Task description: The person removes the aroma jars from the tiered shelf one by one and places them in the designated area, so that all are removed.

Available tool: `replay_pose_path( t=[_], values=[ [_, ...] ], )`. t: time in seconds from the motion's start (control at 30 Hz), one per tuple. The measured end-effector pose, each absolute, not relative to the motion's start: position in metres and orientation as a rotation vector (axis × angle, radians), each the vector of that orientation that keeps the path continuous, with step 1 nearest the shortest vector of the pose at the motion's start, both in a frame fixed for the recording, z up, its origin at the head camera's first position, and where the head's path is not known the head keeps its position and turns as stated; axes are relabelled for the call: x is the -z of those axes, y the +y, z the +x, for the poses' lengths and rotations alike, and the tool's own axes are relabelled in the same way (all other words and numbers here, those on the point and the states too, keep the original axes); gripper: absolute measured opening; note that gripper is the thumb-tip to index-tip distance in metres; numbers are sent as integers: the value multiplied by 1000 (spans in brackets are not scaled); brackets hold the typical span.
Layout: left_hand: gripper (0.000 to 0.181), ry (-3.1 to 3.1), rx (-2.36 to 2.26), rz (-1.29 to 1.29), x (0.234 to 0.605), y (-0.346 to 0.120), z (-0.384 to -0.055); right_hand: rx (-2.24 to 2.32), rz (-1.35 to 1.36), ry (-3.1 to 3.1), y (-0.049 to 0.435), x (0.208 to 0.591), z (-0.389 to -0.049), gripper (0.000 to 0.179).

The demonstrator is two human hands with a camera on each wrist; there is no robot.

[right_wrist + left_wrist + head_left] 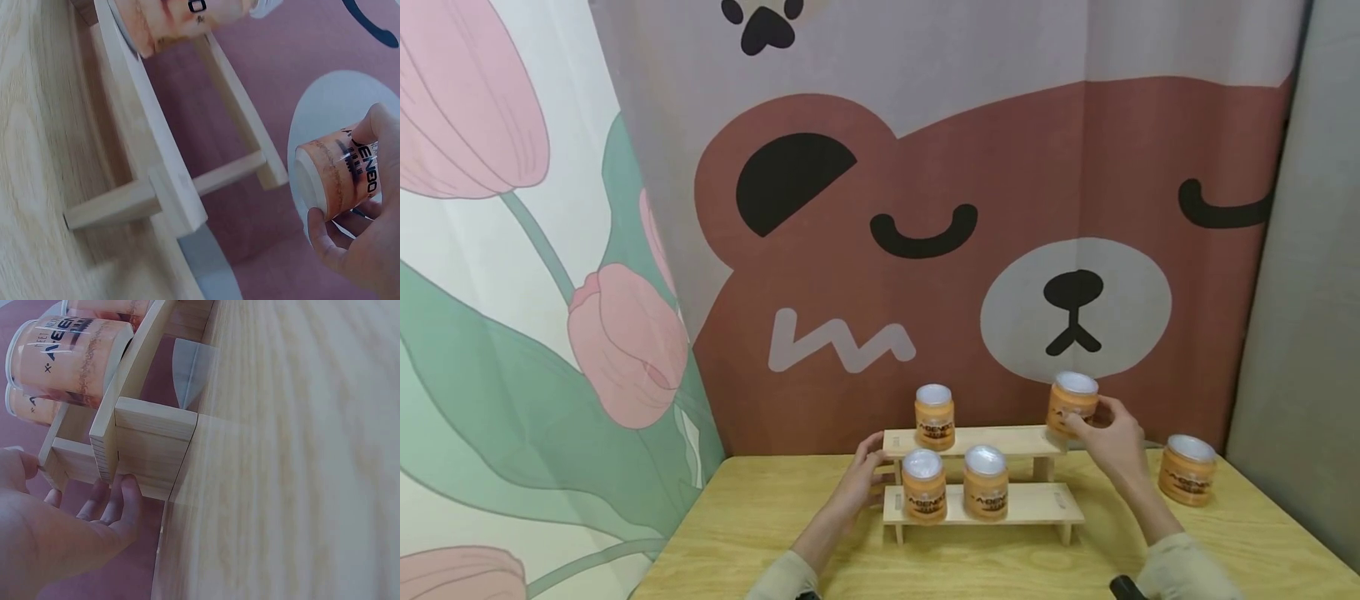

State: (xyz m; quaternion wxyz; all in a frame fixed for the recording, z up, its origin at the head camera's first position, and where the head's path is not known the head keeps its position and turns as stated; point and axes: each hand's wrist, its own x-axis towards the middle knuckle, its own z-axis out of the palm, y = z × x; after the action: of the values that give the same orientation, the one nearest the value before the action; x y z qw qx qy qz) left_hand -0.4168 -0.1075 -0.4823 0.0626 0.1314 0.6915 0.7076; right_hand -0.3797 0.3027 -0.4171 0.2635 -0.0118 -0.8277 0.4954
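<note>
A two-tier wooden stand [1037, 505] holds orange jars with pale lids. One jar [934, 418] sits on the upper tier's left; two more, a left jar [924, 488] and a middle jar [987, 483], stand on the lower tier. My left hand [854, 483] holds the stand's left end, its thumb by the upper shelf and bent fingers against the lower end in the left wrist view [75, 519]. Thumb and fingers of my right hand [1116, 442] grip another jar [340, 169], upright and raised at the upper shelf's right end, apart from the wood in the right wrist view.
Another orange jar [1187, 471] stands on the wood-grain table [1240, 550], right of my right hand. Behind the table hangs a curtain [850, 275] with a bear print, and a grey panel [1300, 333] rises at the right.
</note>
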Motion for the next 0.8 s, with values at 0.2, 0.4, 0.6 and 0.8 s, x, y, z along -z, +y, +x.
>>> replay_pose_path(
  t=[0.2,0.4,0.6,0.8],
  values=[
    [60,2099,-2128,400,484,-108,-417,-1356,-125,-2235,316,427,-383,82],
    [60,2113,-2114,399,483,-108,-417,-1336,-233,-2205,324,438,-384,82],
    [59,2126,-2104,392,484,-108,-417,-1380,-324,-2168,333,450,-386,87],
    [58,2125,-2103,397,484,-109,-416,-1397,-405,-2116,342,466,-389,85]
  ],
)
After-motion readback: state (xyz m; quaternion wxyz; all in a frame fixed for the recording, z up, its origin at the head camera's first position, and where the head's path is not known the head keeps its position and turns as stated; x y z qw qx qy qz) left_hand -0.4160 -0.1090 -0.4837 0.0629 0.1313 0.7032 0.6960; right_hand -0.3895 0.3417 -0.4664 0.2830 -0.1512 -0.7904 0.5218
